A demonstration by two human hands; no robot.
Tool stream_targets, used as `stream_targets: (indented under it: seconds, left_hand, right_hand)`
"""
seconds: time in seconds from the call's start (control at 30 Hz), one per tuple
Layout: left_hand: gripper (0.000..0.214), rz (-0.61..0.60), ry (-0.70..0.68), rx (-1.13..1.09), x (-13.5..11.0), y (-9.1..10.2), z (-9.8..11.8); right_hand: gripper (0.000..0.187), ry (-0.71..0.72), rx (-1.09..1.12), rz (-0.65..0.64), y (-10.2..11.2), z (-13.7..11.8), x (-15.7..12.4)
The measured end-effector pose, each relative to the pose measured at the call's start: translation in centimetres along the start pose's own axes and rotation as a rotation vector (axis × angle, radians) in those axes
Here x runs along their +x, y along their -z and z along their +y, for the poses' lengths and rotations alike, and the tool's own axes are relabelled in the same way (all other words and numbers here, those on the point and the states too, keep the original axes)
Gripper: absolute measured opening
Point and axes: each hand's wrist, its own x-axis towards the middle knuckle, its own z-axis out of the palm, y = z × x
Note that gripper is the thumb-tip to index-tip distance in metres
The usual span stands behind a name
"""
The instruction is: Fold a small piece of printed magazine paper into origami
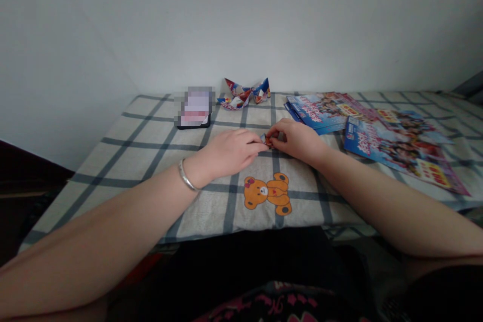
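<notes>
Near the middle of the table, my left hand (234,150) and my right hand (296,138) meet over a small piece of folded printed paper (267,141). Fingertips of both hands pinch it from either side, and most of it is hidden behind them. A silver bangle (186,175) circles my left wrist. Beyond my hands, close to the wall, stand folded paper shapes (245,94) in blue and red print with pointed corners.
A checked tablecloth (151,148) with a printed orange bear (264,192) covers the table. A phone (195,108), its screen blurred, lies at the back left. Several printed leaflets (400,151) overlap on the right. A white wall (241,20) rises behind the table.
</notes>
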Motion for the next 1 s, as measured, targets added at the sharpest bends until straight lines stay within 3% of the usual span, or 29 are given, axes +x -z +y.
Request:
stream_targets:
  seconds: [0.23,0.53,0.73,1.0]
  left_hand:
    - [0.032,-0.042,0.061,-0.067,0.3,0.3,0.3]
    - [0.028,-0.052,0.082,-0.059,0.4,0.4,0.3]
    - [0.027,-0.056,0.077,-0.027,0.5,1.1,0.4]
    - [0.028,-0.066,0.044,-0.022,0.0,1.8,-0.3]
  right_hand:
    - [0.011,0.127,0.015,0.034,-0.4,0.1,-0.1]
    - [0.020,0.138,-0.229,0.050,-0.6,-0.3,-0.3]
    - [0.025,0.184,-0.165,0.006,-0.6,0.5,-0.4]
    - [0.038,0.112,-0.161,-0.142,-0.2,1.3,-0.8]
